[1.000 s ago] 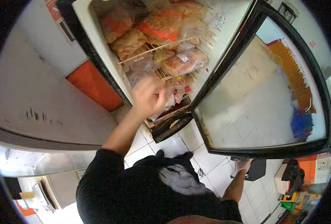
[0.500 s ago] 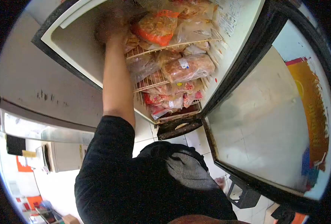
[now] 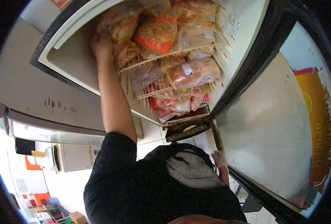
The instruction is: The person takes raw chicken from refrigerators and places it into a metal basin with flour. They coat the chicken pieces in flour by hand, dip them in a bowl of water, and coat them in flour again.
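Note:
Inside an open upright fridge, my left hand is at the left side of the upper shelf, its fingers closed against a clear bag of food. Beside that bag lies one with an orange-red band. A labelled clear pack rests on the wire shelf below, and red-and-white packs lie lower still. Down by the fridge door's lower edge, my right hand wears a clear glove, with its fingers partly spread and nothing visible in them.
The glass door stands swung out to the right, with a dark frame. A large grey appliance is on the left. Behind it are a pale cabinet and a cardboard box. White floor tiles show below the fridge.
My left hand has gone from the lower shelves up to the upper shelf and now grips a bag there. My right hand has come closer to my body. The view has shifted.

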Tool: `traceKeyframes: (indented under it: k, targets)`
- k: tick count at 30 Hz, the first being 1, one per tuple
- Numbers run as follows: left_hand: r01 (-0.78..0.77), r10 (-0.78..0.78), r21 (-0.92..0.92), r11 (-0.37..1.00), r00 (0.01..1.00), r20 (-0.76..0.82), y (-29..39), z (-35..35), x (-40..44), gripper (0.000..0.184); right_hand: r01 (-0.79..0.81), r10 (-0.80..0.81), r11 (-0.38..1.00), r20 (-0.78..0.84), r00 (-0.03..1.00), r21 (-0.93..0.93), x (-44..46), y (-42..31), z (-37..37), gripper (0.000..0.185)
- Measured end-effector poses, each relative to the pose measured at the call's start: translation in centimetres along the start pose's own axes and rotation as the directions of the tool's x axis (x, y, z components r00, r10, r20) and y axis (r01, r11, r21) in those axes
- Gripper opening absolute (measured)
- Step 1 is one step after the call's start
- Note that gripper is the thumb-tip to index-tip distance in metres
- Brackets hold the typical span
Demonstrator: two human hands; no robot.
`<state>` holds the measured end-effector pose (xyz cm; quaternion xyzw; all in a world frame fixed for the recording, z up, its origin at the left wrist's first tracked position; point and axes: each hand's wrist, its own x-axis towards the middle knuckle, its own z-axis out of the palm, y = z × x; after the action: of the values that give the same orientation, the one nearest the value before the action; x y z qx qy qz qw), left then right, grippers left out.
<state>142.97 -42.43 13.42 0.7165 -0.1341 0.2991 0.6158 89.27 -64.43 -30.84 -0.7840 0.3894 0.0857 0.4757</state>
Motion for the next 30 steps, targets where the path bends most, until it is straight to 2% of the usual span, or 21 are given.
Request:
traceKeyframes:
  k: [1,3,5,7,9,12,14,16,17,19,22,24,26,27,28,29,30]
  targets:
    - [-0.029,0.029,-0.021,0.999,1.0,0.012,-1.0,-0.2,0.2,0.037,0.136,-0.132,0.989,-0.065,0.989,0.053,1.1,-0.7,0.0,0.041]
    - [-0.158,0.154,0.074,0.985,0.987,0.055,-1.9,-0.5,0.4,0.039,0.149,-0.143,0.976,-0.05,0.989,0.161,1.6,-7.6,-1.7,0.034]
    - [-0.281,0.232,0.406,0.87,0.959,0.165,-3.1,-0.8,1.4,0.042,0.418,-0.412,0.812,-0.108,0.905,0.408,2.3,-13.8,-2.8,0.028]
    - [-0.394,0.381,0.583,0.711,0.912,0.151,-3.6,-0.9,1.4,0.047,0.508,-0.501,0.8,-0.113,0.858,0.319,1.9,-21.9,-4.6,0.024]
    - [-0.465,0.626,0.66,0.59,0.78,-0.01,-1.9,0.0,1.0,0.055,0.595,-0.613,0.755,-0.026,0.79,0.275,1.1,-29.1,-6.8,0.022]
    - [-0.408,0.35,0.508,0.758,0.913,0.21,3.1,1.2,-0.5,0.048,0.778,-0.761,0.569,-0.189,0.621,0.265,0.8,-34.4,-6.0,0.022]
    - [-0.486,0.366,0.609,0.627,0.874,0.32,1.2,3.2,1.0,0.048,0.743,-0.755,0.618,-0.069,0.652,0.256,0.1,-37.6,-5.9,0.022]
    - [-0.438,0.264,0.614,0.656,0.896,0.358,1.8,3.1,0.9,0.056,0.718,-0.75,0.64,0.017,0.661,0.275,-0.8,-39.3,-5.3,0.022]
    - [-0.34,0.158,0.576,0.744,0.926,0.342,4.7,1.5,0.0,0.065,0.714,-0.756,0.633,0.042,0.653,0.299,-1.0,-39.8,-5.0,0.022]
    - [-0.221,0.091,0.409,0.885,0.945,0.314,6.1,0.1,-0.8,0.075,0.673,-0.747,0.644,0.109,0.656,0.363,-2.0,-41.5,-5.2,0.022]
    - [-0.2,0.195,-0.002,0.98,0.952,0.236,2.8,-0.3,-1.5,0.073,0.673,-0.754,0.622,0.073,0.653,0.399,-0.7,-41.4,-4.3,0.022]
    - [-0.191,0.245,-0.284,0.94,0.955,0.167,1.3,-0.5,-1.8,0.075,0.752,-0.796,0.583,0.03,0.605,0.307,-1.1,-44.0,-6.0,0.028]
    - [-0.157,0.195,-0.232,0.96,0.968,0.155,1.0,-1.0,-3.0,0.078,0.782,-0.812,0.556,-0.016,0.583,0.283,-0.2,-46.0,-7.6,0.038]
    - [-0.137,0.169,-0.205,0.969,0.974,0.149,1.1,-1.2,-3.7,0.079,0.772,-0.802,0.532,-0.085,0.591,0.348,-0.1,-47.6,-8.2,0.035]
    - [-0.12,0.161,-0.255,0.959,0.976,0.146,1.3,-1.3,-4.4,0.077,0.764,-0.787,0.499,-0.155,0.597,0.408,0.1,-49.2,-8.7,0.034]
    - [-0.104,0.153,-0.306,0.947,0.978,0.141,1.6,-1.3,-5.0,0.074,0.848,-0.825,0.413,-0.258,0.503,0.332,1.3,-50.4,-9.3,0.036]
    - [-0.087,0.143,-0.356,0.931,0.98,0.137,1.6,-1.4,-5.4,0.072,0.887,-0.838,0.4,-0.299,0.456,0.23,1.7,-52.1,-10.2,0.041]
